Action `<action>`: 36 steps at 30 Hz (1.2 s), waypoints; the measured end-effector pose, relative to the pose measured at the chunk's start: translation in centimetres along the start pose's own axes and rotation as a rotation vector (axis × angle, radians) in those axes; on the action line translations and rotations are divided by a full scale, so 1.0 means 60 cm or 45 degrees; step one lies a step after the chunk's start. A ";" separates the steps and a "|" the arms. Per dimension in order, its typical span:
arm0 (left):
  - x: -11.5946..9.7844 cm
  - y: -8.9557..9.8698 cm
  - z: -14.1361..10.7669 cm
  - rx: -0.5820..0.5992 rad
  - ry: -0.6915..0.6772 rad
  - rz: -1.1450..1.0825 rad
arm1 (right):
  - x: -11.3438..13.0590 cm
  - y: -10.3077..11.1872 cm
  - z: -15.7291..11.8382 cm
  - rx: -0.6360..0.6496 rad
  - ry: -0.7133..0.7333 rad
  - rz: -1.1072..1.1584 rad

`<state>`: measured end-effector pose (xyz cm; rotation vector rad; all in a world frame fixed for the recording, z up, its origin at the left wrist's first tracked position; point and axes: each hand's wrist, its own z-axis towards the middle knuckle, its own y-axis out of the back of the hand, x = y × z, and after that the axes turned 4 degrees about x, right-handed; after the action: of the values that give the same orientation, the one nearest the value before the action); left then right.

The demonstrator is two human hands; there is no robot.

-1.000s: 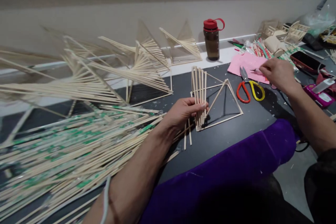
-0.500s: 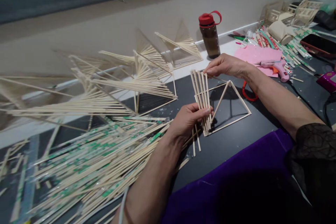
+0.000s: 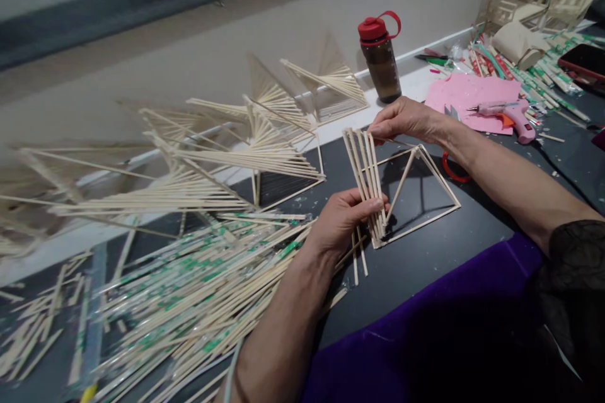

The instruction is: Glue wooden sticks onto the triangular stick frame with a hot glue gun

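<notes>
On the dark tabletop stands a small frame of wooden sticks [image 3: 420,234], a triangle at its right end and a fan of several sticks [image 3: 365,167] at its left. My left hand [image 3: 347,217] is closed round the lower part of the fan, thumb in front. At the fan's top right corner, my right hand [image 3: 394,123] pinches the stick end, its fingertips partly hidden. Behind my right wrist, the red handle of a pair of scissors [image 3: 454,169] shows. A few loose sticks [image 3: 359,258] lie beneath my left hand.
Paper-wrapped chopsticks [image 3: 203,283] spread across the left. Finished twisted stick structures [image 3: 265,154] line the wall beside a red-capped bottle [image 3: 380,66]. A pink glue gun [image 3: 508,114] rests on a pink sheet [image 3: 467,89]; a phone [image 3: 586,63] lies far right.
The view has shifted slightly to the left, so things sit further right in it. Both hands keep their hold on the stick frame, which has hardly moved.
</notes>
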<state>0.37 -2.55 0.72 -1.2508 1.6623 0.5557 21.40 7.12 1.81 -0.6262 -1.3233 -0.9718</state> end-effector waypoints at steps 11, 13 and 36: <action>-0.001 0.002 0.002 -0.021 -0.023 0.057 | 0.002 -0.005 0.000 -0.023 -0.010 0.046; 0.000 0.002 0.002 -0.024 -0.024 0.061 | 0.005 -0.008 -0.001 -0.050 -0.020 0.041; 0.002 -0.001 0.000 -0.030 -0.054 0.081 | 0.016 -0.018 -0.007 -0.057 -0.062 0.083</action>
<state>0.41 -2.61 0.61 -1.1985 1.6692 0.6382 20.64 5.99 2.51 -0.7267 -1.3187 -0.9400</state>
